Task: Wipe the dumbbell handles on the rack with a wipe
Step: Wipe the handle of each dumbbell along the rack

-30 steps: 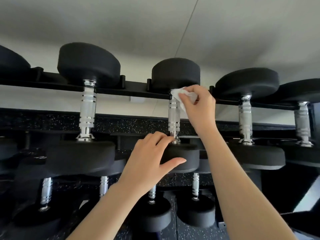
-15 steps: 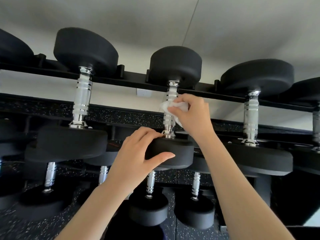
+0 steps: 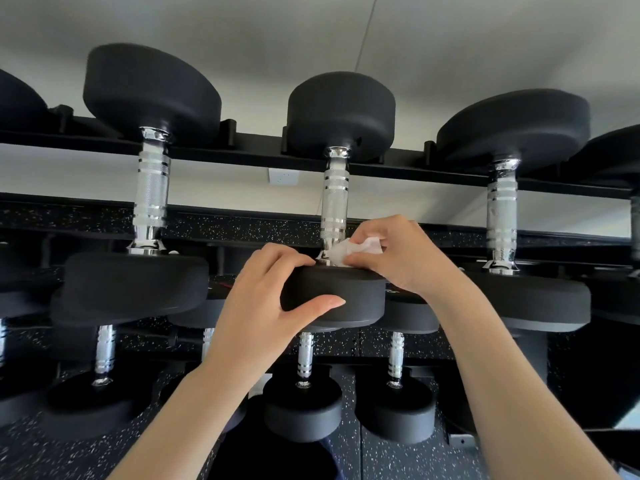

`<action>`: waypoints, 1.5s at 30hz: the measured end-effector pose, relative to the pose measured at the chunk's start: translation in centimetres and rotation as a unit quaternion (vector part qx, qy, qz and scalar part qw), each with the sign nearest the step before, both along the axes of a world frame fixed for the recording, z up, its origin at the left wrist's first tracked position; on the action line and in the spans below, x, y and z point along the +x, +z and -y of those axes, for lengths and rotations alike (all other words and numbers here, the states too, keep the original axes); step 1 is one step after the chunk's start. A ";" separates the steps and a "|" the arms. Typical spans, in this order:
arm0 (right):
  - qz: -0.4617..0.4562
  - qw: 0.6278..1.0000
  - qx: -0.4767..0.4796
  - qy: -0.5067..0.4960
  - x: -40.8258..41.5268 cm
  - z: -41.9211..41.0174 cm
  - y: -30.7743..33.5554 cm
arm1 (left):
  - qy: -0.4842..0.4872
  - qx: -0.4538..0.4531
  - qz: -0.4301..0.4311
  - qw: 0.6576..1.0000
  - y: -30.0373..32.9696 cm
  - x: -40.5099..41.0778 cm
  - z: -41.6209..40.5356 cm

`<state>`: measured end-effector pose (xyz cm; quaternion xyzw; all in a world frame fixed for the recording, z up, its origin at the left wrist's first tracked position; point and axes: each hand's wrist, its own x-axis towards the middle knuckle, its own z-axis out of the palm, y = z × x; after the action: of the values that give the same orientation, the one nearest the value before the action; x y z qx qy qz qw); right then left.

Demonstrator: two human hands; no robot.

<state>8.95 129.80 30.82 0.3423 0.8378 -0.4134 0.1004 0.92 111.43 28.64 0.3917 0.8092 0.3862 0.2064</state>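
A black dumbbell with a knurled chrome handle (image 3: 333, 206) lies across the top rails of the rack (image 3: 398, 169), in the middle of the view. My right hand (image 3: 405, 256) pinches a crumpled white wipe (image 3: 356, 250) against the near end of that handle, just above the near head (image 3: 349, 296). My left hand (image 3: 270, 299) grips the near head, fingers over its top and thumb on its front edge. Similar dumbbells lie to the left (image 3: 151, 192) and right (image 3: 502, 209) on the same rails.
Smaller dumbbells (image 3: 304, 400) sit on a lower tier below my hands. A speckled black rubber floor (image 3: 398, 459) spreads underneath. A white wall with a socket plate (image 3: 283, 176) stands behind the rack.
My right hand has slid the wipe down the middle handle from its far end to its near end. My left hand has kept its grip on the near head.
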 end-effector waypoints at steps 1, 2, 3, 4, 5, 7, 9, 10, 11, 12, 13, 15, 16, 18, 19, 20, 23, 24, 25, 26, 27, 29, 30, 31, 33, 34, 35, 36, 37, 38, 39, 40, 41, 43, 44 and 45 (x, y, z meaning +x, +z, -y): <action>0.000 1.000 0.001 -0.004 0.2 -0.2 -0.3 | 0.000 0.000 0.001 1.000 0.0 0.0 0.0; -0.003 1.000 0.000 -0.011 0.4 -0.3 -0.6 | -0.001 0.002 0.001 1.000 0.0 0.0 0.0; -0.011 1.000 -0.007 -0.025 0.5 -0.3 -0.8 | -0.002 0.003 0.001 1.000 0.0 0.0 0.0; -0.024 0.999 -0.020 -0.043 0.6 -0.2 -1.2 | -0.001 0.005 0.003 1.000 0.0 0.0 -0.1; -0.042 0.996 -0.035 -0.066 0.7 -0.1 -1.5 | 0.001 0.006 0.005 1.000 0.0 0.0 -0.1; -0.074 0.987 -0.058 -0.127 0.8 0.2 -2.2 | 0.003 0.010 0.006 1.000 0.0 0.0 -0.2; -0.101 0.976 -0.075 -0.178 0.8 0.6 -2.6 | 0.004 0.012 0.007 1.000 -0.1 0.1 -0.2; -0.115 0.970 -0.085 -0.198 0.7 0.8 -2.7 | 0.004 0.013 0.009 1.000 -0.1 0.0 -0.2; -0.129 0.962 -0.095 -0.220 0.5 0.9 -2.8 | 0.004 0.012 0.009 1.000 -0.1 0.0 -0.2; -0.140 0.954 -0.104 -0.242 0.3 1.0 -2.8 | 0.002 0.012 0.009 1.000 -0.1 0.0 -0.2; -0.151 0.947 -0.108 -0.263 0.0 1.0 -2.8 | 0.001 0.012 0.008 1.000 -0.1 0.0 -0.2; -0.171 0.934 -0.108 -0.293 -1.0 0.7 -2.9 | 0.001 0.015 0.012 1.000 -0.1 0.0 -0.2; -0.181 0.929 -0.110 -0.303 -1.5 0.5 -2.9 | 0.002 0.017 0.013 1.000 -0.1 0.0 -0.2; -0.205 0.916 -0.111 -0.325 -2.7 0.1 -2.6 | 0.004 0.017 0.013 1.000 -0.1 0.0 -0.2; -0.219 0.911 -0.108 -0.333 -3.3 -0.3 -2.5 | 0.004 0.017 0.012 1.000 -0.2 0.0 -0.2; -0.233 0.907 -0.105 -0.334 -4.0 -0.5 -2.2 | 0.004 0.017 0.011 1.000 -0.2 0.0 -0.2; -0.272 0.892 -0.106 -0.345 -5.7 -1.2 -1.9 | 0.002 0.015 0.017 1.000 -0.2 -0.1 -0.2; -0.277 0.887 -0.110 -0.352 -6.0 -1.3 -2.0 | 0.001 0.014 0.019 1.000 -0.2 -0.1 -0.2; -0.277 0.884 -0.117 -0.359 -6.3 -1.4 -2.1 | 0.000 0.013 0.019 1.000 -0.2 -0.1 -0.2; -0.274 0.881 -0.126 -0.364 -6.3 -1.5 -2.2 | 0.000 0.012 0.018 1.000 -0.2 -0.1 -0.1; -0.271 0.878 -0.141 -0.369 -6.3 -1.5 -2.5 | 0.000 0.011 0.018 1.000 -0.2 -0.1 -0.1; -0.268 0.869 -0.178 -0.375 -6.2 -1.5 -2.9 | 0.002 0.010 0.020 1.000 -0.3 -0.1 -0.1; -0.267 0.865 -0.193 -0.378 -6.1 -1.5 -3.1 | 0.004 0.011 0.021 1.000 -0.3 -0.1 -0.1; -0.267 0.861 -0.205 -0.382 -6.1 -1.5 -3.3 | 0.005 0.012 0.021 1.000 -0.3 -0.2 -0.2; -0.269 0.850 -0.237 -0.386 -6.3 -1.7 -3.6 | 0.005 0.015 0.021 1.000 -0.3 -0.2 -0.2; -0.272 0.841 -0.265 -0.385 -6.4 -1.8 -3.7 | 0.005 0.016 0.020 1.000 -0.4 -0.2 -0.2; -0.275 0.829 -0.300 -0.383 -6.5 -2.0 -3.8 | 0.006 0.017 0.021 1.000 -0.4 -0.2 -0.3; -0.276 0.814 -0.341 -0.381 -6.6 -2.2 -3.9 | 0.007 0.018 0.022 1.000 -0.4 -0.2 -0.3; -0.278 0.795 -0.383 -0.379 -6.7 -2.3 -4.1 | 0.008 0.019 0.023 1.000 -0.4 -0.2 -0.3; -0.282 0.773 -0.424 -0.378 -6.7 -2.6 -4.2 | 0.008 0.020 0.024 0.999 -0.5 -0.2 -0.4; -0.286 0.753 -0.458 -0.375 -6.7 -2.7 -4.4 | 0.009 0.021 0.025 0.999 -0.5 -0.2 -0.4; -0.290 0.741 -0.481 -0.368 -6.6 -2.8 -4.5 | 0.010 0.021 0.024 0.999 -0.5 -0.2 -0.4; -0.293 0.737 -0.495 -0.356 -6.5 -2.9 -4.6 | 0.010 0.021 0.023 0.999 -0.6 -0.2 -0.4; -0.298 0.744 -0.500 -0.328 -6.1 -2.7 -4.9 | 0.010 0.021 0.021 0.999 -0.6 -0.2 -0.3; -0.298 0.751 -0.497 -0.317 -5.8 -2.6 -5.0 | 0.009 0.022 0.021 0.999 -0.6 -0.2 -0.3; -0.296 0.757 -0.494 -0.308 -5.5 -2.4 -5.1 | 0.009 0.022 0.021 0.999 -0.6 -0.2 -0.3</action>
<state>3.49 132.18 25.74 0.3450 0.3546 -0.8592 -0.1304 0.75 111.72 28.08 0.3811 0.7994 0.4140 0.2108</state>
